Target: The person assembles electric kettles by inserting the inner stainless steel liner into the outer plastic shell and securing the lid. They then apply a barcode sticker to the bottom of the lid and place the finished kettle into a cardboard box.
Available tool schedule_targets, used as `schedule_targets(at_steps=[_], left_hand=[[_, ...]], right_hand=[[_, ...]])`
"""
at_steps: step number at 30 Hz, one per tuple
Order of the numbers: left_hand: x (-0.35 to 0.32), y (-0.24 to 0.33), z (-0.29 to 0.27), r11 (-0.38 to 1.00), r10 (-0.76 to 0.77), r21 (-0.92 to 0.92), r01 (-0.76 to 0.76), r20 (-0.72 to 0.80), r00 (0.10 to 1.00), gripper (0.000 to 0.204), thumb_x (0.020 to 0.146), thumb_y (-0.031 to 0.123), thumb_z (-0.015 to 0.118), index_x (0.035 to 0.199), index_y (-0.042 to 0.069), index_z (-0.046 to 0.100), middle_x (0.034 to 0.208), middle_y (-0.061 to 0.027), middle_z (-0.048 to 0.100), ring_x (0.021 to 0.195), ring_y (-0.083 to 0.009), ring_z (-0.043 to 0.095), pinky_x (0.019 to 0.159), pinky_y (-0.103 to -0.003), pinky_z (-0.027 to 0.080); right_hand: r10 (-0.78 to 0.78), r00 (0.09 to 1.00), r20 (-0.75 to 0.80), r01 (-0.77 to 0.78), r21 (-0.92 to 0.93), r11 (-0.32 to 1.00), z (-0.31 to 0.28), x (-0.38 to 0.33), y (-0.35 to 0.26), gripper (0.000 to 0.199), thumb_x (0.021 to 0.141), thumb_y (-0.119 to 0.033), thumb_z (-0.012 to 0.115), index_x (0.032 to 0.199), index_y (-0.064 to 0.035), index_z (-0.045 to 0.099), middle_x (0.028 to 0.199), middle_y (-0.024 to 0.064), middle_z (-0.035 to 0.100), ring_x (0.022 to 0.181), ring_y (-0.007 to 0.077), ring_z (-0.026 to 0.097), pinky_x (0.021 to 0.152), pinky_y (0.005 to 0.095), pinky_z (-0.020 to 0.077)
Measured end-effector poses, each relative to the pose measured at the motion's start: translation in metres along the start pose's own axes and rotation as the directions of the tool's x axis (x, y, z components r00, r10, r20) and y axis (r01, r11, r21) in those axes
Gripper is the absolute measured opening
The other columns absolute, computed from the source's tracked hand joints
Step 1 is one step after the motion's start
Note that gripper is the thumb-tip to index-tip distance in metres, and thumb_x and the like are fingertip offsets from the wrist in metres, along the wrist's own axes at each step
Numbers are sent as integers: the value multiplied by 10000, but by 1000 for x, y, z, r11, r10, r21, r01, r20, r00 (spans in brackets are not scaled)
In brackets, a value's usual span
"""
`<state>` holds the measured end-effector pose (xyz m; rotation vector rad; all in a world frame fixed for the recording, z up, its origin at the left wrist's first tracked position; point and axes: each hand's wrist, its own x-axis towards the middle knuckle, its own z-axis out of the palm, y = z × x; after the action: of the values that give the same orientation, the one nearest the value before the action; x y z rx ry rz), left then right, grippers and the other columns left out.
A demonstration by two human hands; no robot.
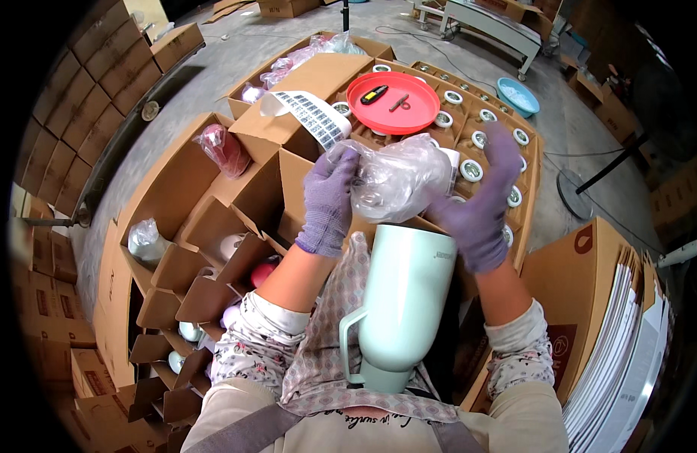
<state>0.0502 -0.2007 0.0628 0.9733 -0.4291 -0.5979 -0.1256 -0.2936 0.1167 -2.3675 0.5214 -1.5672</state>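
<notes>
Both hands, in purple knit gloves, gripped a crumpled clear plastic bag just above the open mouth of a pale mint-green tumbler. The left hand had its fingers curled tight, pinching the bag's left edge. The right hand clasped the bag's right side with thumb and palm, while its fingers stood stretched upward. Whether anything lay inside the bag could not be told.

The tumbler stood directly below the grip, upright between the forearms and against the person's body, with its handle on the left.

Just beyond the left hand, a strip of white labels with dark print curled over a cardboard flap. Beyond the bag lay a round red tray carrying a small yellow-and-black tool and a metal tool. The tray rested on a divided carton whose cells held round white-rimmed lids, reaching past the right hand. Further out from that carton sat a blue basin on the concrete floor.

Left of the grip, a brown carton with cardboard partitions held bagged pieces, one of them dark red. Right of the right forearm leaned a stack of flat brown cartons, the nearest bearing a dark red mark. Stacked brown boxes lined the far left.
</notes>
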Motion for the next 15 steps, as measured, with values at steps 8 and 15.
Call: schedule_targets(at_steps=[8,15], left_hand=[[-35,16,-11,124,513,662,-739,595,619,362,707,10,670,1050,114,718,1021,-123,643,947,-308,616,863,-378,494],[-72,-64,-61,585,262,708,-396,296,918,356,842,8,541,1180,61,638,1052,-125,654,973,-260,627,886,-354,498]], right_hand=[[256,966,-27,-245,-409,879,-20,-51,89,358,722,-66,627,1077,-55,581,1035,177,576,1012,354,573,876,447,475],[402,902,157,-321,-379,868,-31,-175,58,132,845,-84,615,976,-79,600,899,104,603,763,287,601,698,397,495]])
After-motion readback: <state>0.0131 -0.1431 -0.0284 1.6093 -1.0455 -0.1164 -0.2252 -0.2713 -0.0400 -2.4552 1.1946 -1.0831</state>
